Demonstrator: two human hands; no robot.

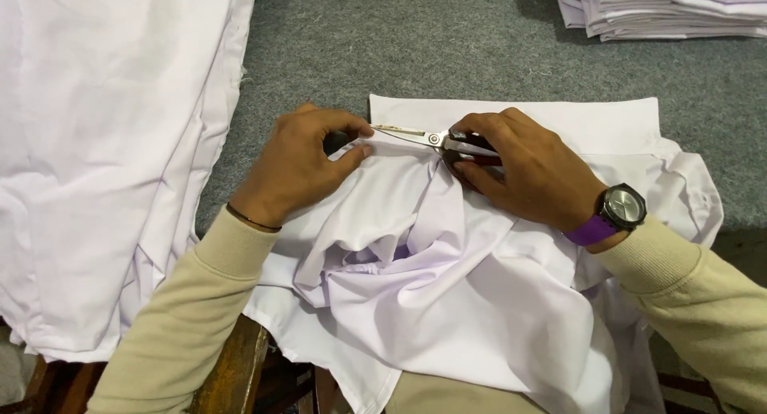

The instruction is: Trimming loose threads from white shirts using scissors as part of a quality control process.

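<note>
White cloth, a bunched garment [447, 278], lies at the centre of the grey felt counter [447, 47]. The right hand [519, 170] is closed around the handles of small thread snips [423, 136], blades pointing toward nine o'clock. The left hand [300, 166] pinches the fabric edge right at the blade tips, thumb and forefinger together. With fingertips that close, a slip could nick skin, or the blades could bite the cloth itself; whether a thread sits between them is too fine to tell. Loose folds below might drag the edge sideways. Folded white stacks [663, 7] sit at one o'clock, a heap of white garments [104, 142] at nine.
</note>
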